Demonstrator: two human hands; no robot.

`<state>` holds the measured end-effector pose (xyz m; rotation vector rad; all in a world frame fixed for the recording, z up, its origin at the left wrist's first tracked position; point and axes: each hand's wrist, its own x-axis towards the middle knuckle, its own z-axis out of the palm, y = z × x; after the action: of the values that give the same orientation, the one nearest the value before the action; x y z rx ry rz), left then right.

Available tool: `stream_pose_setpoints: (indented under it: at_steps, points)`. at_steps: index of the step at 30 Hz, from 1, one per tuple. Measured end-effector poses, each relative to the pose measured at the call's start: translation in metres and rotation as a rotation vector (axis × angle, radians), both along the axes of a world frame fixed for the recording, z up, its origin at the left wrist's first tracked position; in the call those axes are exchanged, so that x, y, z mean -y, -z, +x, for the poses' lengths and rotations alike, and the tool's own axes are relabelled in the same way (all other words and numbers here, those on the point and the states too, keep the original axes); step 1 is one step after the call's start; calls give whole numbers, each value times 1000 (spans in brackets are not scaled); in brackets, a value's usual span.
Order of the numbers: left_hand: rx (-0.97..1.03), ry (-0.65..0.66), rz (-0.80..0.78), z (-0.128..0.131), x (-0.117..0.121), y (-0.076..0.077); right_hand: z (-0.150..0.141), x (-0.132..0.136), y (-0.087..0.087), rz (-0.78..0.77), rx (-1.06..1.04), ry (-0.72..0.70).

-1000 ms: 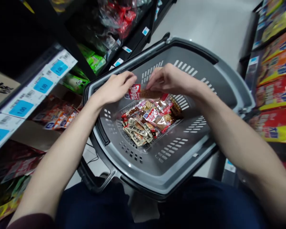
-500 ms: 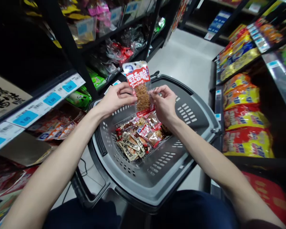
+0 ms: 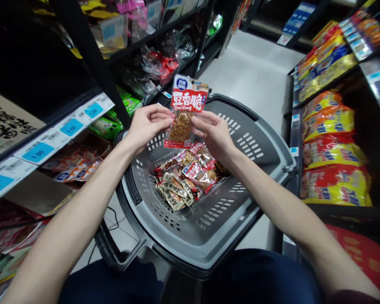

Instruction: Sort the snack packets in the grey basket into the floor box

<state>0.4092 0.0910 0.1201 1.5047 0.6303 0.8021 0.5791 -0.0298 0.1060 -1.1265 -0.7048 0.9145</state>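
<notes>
A small red-and-clear snack packet (image 3: pixel 188 97) with brown crunchy pieces showing through its window is held upright above the basket, its printed front facing me. My left hand (image 3: pixel 150 125) pinches its left edge between thumb and fingers. On the opposite edge, my right hand (image 3: pixel 213 131) grips it the same way. Below both hands stands a grey shopping basket (image 3: pixel 190 240) with slotted walls. Several snack packets (image 3: pixel 194 173) lie in a heap on its floor, some red and clear, others cream with black lettering. Part of the heap is hidden by my right hand.
At left runs a black shelf with price labels (image 3: pixel 71 126) and hanging snack bags. Red and yellow snack bags (image 3: pixel 335 185) fill the right-hand shelf. The pale aisle floor (image 3: pixel 250 63) stretches ahead. The basket's black handle (image 3: pixel 114 249) is folded down toward my legs.
The packet has turned to face me more squarely and been raised slightly off the heap. My right hand has shifted its hold on the edge, its fingers now behind the packet.
</notes>
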Motion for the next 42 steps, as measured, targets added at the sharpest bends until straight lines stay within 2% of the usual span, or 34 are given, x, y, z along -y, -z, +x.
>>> stream_pose_setpoints:
  at_steps: [6, 26, 30, 33, 42]
  points:
    - [58, 17, -14, 0, -4, 5, 1, -3, 1, 6, -2, 54]
    - [33, -90, 46, 6, -3, 2, -4, 0, -1, -41, -6, -20]
    - [39, -33, 46, 4, -4, 5, -5, 0, -1, -27, -16, 3]
    - [24, 2, 88, 2, -6, 7, -4, -1, -1, -24, -12, 25]
    - [-42, -1, 236, 1, -8, 8, -4, 0, -1, -48, 2, -4]
